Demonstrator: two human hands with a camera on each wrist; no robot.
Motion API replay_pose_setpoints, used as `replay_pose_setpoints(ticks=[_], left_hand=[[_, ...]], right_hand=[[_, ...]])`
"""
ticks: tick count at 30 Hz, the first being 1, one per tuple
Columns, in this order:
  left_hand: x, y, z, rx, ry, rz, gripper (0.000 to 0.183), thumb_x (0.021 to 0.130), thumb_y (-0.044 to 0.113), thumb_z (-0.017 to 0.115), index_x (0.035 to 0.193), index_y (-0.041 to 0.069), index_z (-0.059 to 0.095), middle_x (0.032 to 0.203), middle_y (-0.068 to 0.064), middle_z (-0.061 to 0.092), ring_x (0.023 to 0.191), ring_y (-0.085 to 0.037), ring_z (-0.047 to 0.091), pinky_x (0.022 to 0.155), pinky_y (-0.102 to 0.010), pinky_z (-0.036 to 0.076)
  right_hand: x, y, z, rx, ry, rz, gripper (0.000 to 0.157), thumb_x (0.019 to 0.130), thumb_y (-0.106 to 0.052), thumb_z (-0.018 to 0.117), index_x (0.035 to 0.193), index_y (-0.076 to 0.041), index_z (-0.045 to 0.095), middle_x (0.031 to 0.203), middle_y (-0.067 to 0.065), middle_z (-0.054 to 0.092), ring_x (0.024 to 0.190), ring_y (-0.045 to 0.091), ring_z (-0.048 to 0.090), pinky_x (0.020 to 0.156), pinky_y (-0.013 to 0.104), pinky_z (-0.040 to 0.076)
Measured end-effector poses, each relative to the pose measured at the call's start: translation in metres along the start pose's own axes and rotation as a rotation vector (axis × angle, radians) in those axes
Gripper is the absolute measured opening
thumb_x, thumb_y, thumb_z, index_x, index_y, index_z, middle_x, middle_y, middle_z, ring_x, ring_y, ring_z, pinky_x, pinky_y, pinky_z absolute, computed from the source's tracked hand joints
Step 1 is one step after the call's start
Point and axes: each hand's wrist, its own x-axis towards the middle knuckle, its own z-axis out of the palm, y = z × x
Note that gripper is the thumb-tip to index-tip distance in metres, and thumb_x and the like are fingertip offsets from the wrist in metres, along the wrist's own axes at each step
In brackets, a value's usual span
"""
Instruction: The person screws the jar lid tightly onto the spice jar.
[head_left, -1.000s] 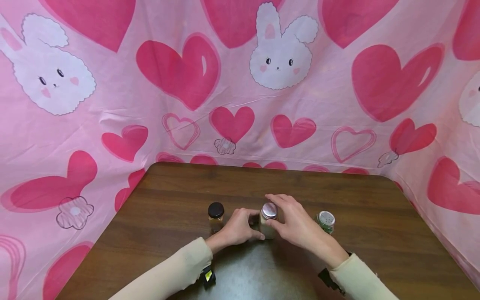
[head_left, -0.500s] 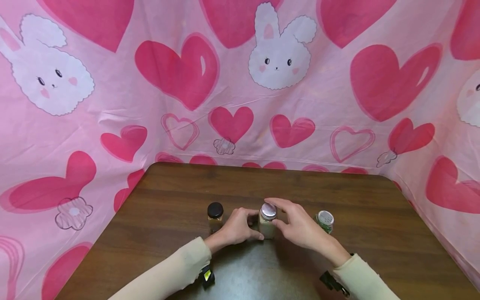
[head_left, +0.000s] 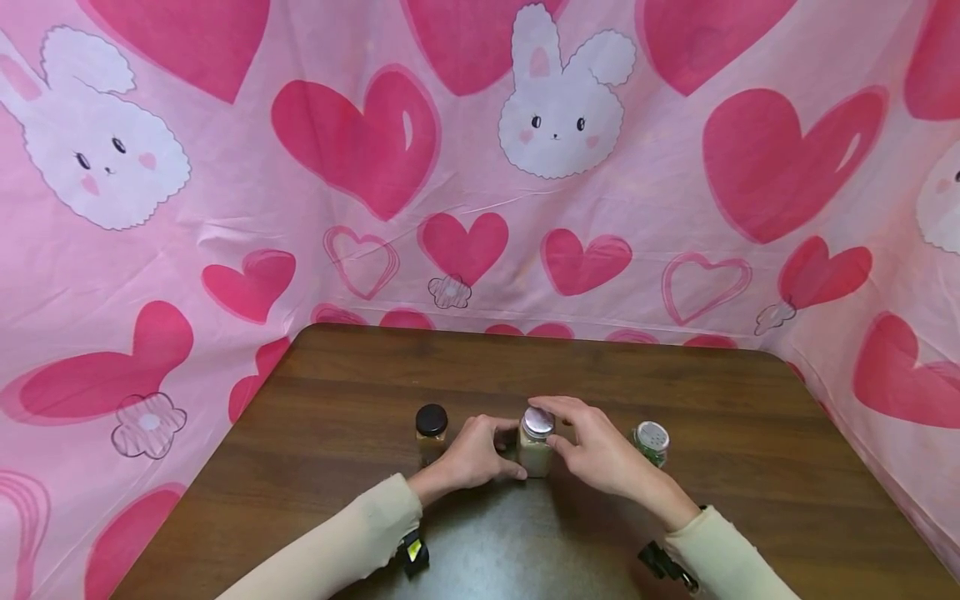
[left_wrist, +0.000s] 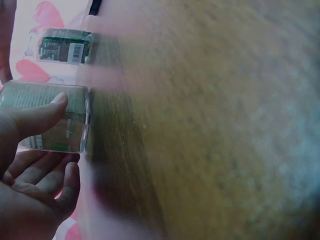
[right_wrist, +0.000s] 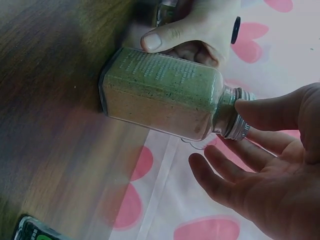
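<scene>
A square glass spice jar (head_left: 535, 454) with a silver screw lid (head_left: 538, 422) stands upright on the table, filled with a pale powder. My left hand (head_left: 474, 454) holds its body from the left, the thumb (left_wrist: 47, 115) lying along the printed side. At the top, my right hand (head_left: 600, 446) grips the lid; in the right wrist view its thumb and a finger bear on the ridged rim (right_wrist: 240, 115), while the other fingers reach out past the jar. The lid sits on the jar's neck.
To the left, behind my left hand, is a jar with a black lid (head_left: 431, 420). A jar with a perforated shaker top (head_left: 652, 437) and green contents stands at the right, partly behind my right wrist. Pink heart-print cloth (head_left: 465, 250) hangs around the brown wooden table (head_left: 360, 383).
Over the last second my right hand has turned slightly at the lid, its thumb and fingers shifting a little to the right. My left hand and the jar stay in place.
</scene>
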Motion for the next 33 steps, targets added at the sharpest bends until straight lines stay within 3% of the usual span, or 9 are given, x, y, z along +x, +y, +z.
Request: replay_pose_setpoints(ticks=[22, 33], left_hand=[[0.0009, 0.0021, -0.0006, -0.022, -0.008, -0.004, 0.061, 0.073, 0.008, 0.098, 0.130, 0.006, 0.074, 0.123, -0.002, 0.074, 0.097, -0.009, 0.069, 0.085, -0.029, 0.057], [-0.0001, 0.0018, -0.0004, -0.023, -0.014, -0.019, 0.061, 0.075, 0.009, 0.098, 0.131, 0.008, 0.074, 0.124, 0.001, 0.074, 0.098, -0.009, 0.068, 0.086, -0.029, 0.056]], right_hand=[[0.0005, 0.0015, 0.0000, -0.011, 0.015, 0.001, 0.049, 0.094, 0.009, 0.070, 0.141, -0.002, 0.064, 0.138, 0.013, 0.065, 0.129, 0.032, 0.059, 0.100, 0.057, 0.051], [0.0010, 0.0004, 0.0023, -0.101, 0.071, 0.025, 0.046, 0.092, -0.002, 0.080, 0.136, 0.000, 0.068, 0.130, 0.011, 0.069, 0.125, 0.033, 0.060, 0.099, 0.055, 0.051]])
